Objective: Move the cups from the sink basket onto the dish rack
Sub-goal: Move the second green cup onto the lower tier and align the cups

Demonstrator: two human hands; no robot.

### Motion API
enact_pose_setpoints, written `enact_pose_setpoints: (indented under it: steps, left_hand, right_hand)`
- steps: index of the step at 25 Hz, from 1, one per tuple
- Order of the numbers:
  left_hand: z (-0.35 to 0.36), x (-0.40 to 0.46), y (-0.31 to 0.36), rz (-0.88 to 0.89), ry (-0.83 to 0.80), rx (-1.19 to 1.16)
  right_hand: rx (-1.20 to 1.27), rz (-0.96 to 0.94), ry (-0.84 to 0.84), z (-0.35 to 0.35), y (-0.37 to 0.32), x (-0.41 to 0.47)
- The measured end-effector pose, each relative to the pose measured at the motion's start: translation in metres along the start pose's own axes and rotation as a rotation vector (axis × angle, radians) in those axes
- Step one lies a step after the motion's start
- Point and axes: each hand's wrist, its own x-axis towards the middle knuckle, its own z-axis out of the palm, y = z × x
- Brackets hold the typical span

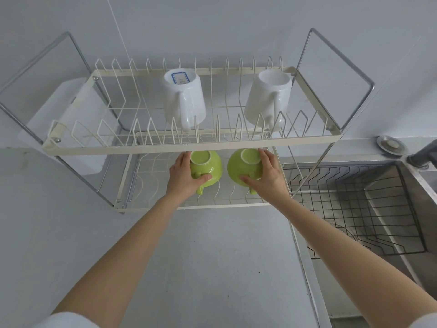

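A two-tier cream wire dish rack [165, 147] stands on the counter. Two white mugs sit upside down on its top tier, one in the middle [184, 100] and one at the right [268, 100]. On the lower tier, my left hand [183, 177] grips an upside-down green cup [208, 165], handle pointing toward me. My right hand [266, 176] grips a second upside-down green cup [241, 164] beside it. Both cups are low over the lower wires; contact with the wires is not clear. The black wire sink basket [354, 197] at the right holds no cups.
A steel sink [416, 185] lies at the right with a grey faucet base [423, 157] and a round metal cap [390, 143] behind it. A white cutting board [78, 114] leans behind the rack's left end. Grey counter [212, 256] stretches in front.
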Motion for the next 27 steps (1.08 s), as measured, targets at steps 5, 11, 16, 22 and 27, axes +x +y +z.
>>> enact_pose_setpoints:
  steps: [5, 11, 16, 22, 27]
  left_hand:
    - [0.002, -0.002, 0.000, -0.001, -0.015, 0.024]
    - [-0.002, 0.001, -0.002, -0.017, -0.015, 0.027]
    - [-0.005, 0.000, -0.005, -0.016, -0.003, 0.012]
    - [-0.001, 0.001, -0.003, -0.012, -0.004, -0.008]
    - [0.009, 0.001, 0.007, -0.014, 0.018, -0.027]
  right_hand:
    - [-0.009, -0.003, -0.012, 0.004, -0.004, 0.001]
    - [0.011, 0.005, 0.010, 0.006, -0.004, 0.003]
    - [0.029, 0.013, 0.023, 0.007, -0.004, 0.004]
    - [0.021, 0.015, 0.020, 0.007, -0.004, 0.003]
    - [0.030, 0.014, 0.025, 0.006, -0.004, 0.003]
